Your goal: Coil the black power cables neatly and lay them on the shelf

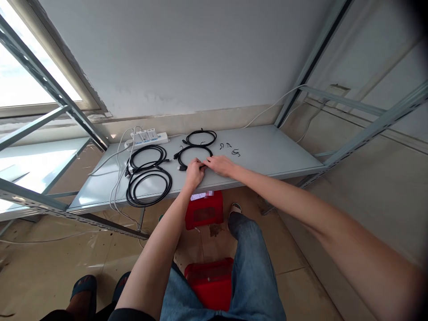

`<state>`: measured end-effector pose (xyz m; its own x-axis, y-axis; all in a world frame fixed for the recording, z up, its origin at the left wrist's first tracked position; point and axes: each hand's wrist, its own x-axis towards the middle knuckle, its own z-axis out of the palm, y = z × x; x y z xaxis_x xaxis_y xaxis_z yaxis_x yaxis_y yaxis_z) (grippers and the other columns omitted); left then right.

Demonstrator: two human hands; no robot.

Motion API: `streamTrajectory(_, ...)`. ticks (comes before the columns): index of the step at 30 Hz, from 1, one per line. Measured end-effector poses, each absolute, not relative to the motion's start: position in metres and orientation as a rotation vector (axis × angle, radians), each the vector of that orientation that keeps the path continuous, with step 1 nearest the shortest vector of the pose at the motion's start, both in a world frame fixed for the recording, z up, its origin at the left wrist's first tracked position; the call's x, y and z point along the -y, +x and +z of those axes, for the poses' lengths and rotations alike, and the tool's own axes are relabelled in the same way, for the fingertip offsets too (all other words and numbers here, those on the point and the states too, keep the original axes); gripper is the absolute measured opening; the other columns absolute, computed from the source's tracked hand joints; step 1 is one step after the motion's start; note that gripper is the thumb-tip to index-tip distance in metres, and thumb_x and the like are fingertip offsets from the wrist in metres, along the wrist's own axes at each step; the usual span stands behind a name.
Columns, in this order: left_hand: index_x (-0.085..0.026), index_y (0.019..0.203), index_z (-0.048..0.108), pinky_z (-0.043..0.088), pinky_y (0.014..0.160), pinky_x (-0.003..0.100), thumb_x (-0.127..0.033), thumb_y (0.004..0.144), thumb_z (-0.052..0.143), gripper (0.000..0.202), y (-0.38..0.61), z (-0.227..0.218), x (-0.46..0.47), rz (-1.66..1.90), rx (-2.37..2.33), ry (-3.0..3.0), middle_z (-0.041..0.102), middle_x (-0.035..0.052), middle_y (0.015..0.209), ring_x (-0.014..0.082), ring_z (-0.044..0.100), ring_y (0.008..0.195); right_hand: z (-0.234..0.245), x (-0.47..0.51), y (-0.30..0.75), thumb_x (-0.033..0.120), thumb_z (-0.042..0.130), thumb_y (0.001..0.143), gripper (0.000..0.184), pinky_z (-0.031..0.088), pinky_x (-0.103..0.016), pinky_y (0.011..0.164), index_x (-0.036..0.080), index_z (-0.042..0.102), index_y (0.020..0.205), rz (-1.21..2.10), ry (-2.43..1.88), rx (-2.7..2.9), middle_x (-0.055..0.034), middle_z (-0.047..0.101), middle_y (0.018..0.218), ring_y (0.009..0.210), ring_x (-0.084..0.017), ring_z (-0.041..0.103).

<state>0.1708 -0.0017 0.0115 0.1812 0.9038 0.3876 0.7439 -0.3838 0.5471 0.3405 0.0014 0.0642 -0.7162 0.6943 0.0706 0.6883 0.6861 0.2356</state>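
Observation:
A coiled black cable [179, 154] lies flat on the grey metal shelf [267, 156], with connector ends at its left side. My left hand [195, 174] is closed on the near side of this coil, fingers pinched around the cable. Right beside it, my right hand [220, 165] is closed too, its fingertips pinching at the same stretch of cable. What exactly sits between the fingertips is too small to make out. Several small black ties [236, 152] are scattered to the right of the coil. Another coiled cable [216, 135] lies just behind it.
More black cable coils [170, 183] lie at the left of the shelf. Behind them stands a white power strip [162, 138] with plugs and hanging white cords. Below are a red crate [204, 215] and a red stool-like box [214, 285]. Another person's feet [83, 290] are at lower left.

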Motion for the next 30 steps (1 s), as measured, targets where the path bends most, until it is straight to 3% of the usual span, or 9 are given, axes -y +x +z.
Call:
streamTrajectory(3,-0.021,0.102,0.080,0.049,0.087,0.031,-0.018,0.093,0.059,0.023,0.170,0.012,0.003,1.001,-1.561,2.215,0.067,0.0081,0.099,0.0215,0.063,0.094,0.044,0.008,0.342,0.023,0.031,0.106,0.034,0.043,-0.030,0.071,0.015,0.047,0.135,0.225,1.717,-2.877,-0.0173,0.060,0.128,0.105,-0.025,0.060)
streamTrajectory(6,-0.021,0.108,0.080,0.050,0.089,0.032,-0.018,0.092,0.060,0.026,0.169,0.012,0.005,1.013,-1.547,2.204,0.067,0.0079,0.100,0.0220,0.063,0.095,0.032,0.010,0.342,0.026,0.030,0.106,0.038,0.045,-0.033,0.076,0.015,0.040,0.142,0.057,2.003,-2.868,-0.0172,0.059,0.134,0.105,-0.025,0.061)
streamTrajectory(18,-0.017,0.108,0.080,0.051,0.087,0.033,-0.019,0.092,0.060,0.025,0.168,0.009,0.009,1.073,-1.469,2.190,0.066,0.0077,0.097,0.0211,0.063,0.089,0.031,0.009,0.343,0.017,0.034,0.101,0.036,0.044,-0.033,0.081,0.015,0.046,0.135,-0.046,1.973,-2.874,-0.0143,0.068,0.112,0.100,-0.026,0.061)
streamTrajectory(30,-0.019,0.107,0.080,0.051,0.088,0.032,-0.018,0.091,0.062,0.025,0.171,0.014,0.013,1.053,-1.499,2.179,0.064,0.0064,0.096,0.0198,0.062,0.089,0.035,0.015,0.346,0.012,0.037,0.098,0.039,0.045,-0.033,0.087,0.016,0.044,0.136,-0.050,1.910,-2.874,-0.0153,0.067,0.121,0.113,-0.026,0.059)
